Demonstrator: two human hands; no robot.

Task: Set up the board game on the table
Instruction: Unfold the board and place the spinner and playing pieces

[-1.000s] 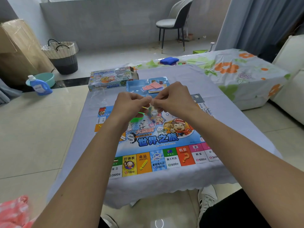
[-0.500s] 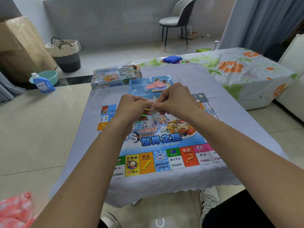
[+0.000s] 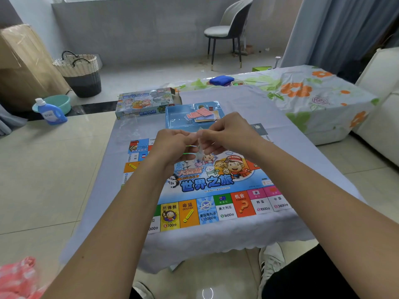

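At the far left of the frame a carton [image 3: 23, 67] leans by the wall, with a basket [image 3: 81, 72], a basin [image 3: 58, 103] and a detergent bottle [image 3: 50, 113] on the pale tiled floor [image 3: 43, 180] beside it; something pink [image 3: 17, 279] sits in the lower left corner. My table [image 3: 216, 242] fills the middle under a pale lilac cloth, and the board [image 3: 216, 184] lies flat and open on it, its title reading upright toward me, its bottom row of squares running left to right along the near edge. Beyond the board, toward the upper centre, the game box [image 3: 146, 102] lies with its long side across the frame, and just right of it is the blue tray [image 3: 179, 117] with red and yellow cards [image 3: 200, 114] in it. A crumpled clear wrapper [image 3: 129, 128] lies at the board's upper left corner. Both my forearms rise from the bottom corners and meet mid-frame above the board. My left hand [image 3: 172, 145] and right hand [image 3: 228, 134] are knuckles-up, fingers curled, pinching between them a small clear bag [image 3: 199, 147] that hangs down; thin yellow and green bits show at it, too small to identify. Farther right a chair [image 3: 228, 29] stands by the grey wall, then curtains [image 3: 336, 33], a flowered cover [image 3: 313, 98] with a blue cloth [image 3: 221, 79] on it, and a white sofa [image 3: 380, 104] at the right edge.
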